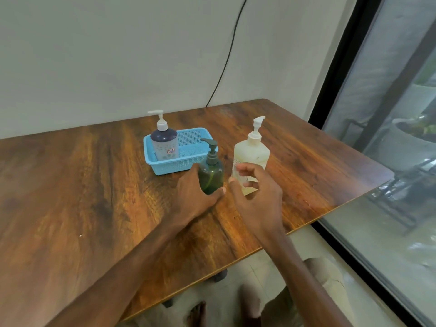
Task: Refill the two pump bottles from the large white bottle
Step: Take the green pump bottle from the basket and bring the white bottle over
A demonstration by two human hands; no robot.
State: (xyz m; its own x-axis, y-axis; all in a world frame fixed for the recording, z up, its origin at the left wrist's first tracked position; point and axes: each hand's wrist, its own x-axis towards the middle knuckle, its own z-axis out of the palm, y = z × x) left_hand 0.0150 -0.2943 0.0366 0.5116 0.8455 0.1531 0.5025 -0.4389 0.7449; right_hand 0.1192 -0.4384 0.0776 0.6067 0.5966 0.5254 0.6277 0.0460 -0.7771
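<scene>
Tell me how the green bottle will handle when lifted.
The green bottle looks see-through, its dip tube showing and no clear fill line, so it is probably light. Its smooth plastic wall may be slippery. Tall, narrow and pump-topped, it could tip if pushed high; the left hand gripping its lower body should steady it.

Green pump bottle (211, 175) upright, white bottle (251, 154) beside, dark bottle (164, 142) in basket (174, 165)

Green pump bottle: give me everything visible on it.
The green bottle is round, translucent dark green plastic, with a grey-green pump head on top, spout pointing left. It stands upright on the wooden table, in front of the blue basket and left of the large white bottle. The left hand grips its lower body, thumb across the front. Fill level unclear.
</scene>
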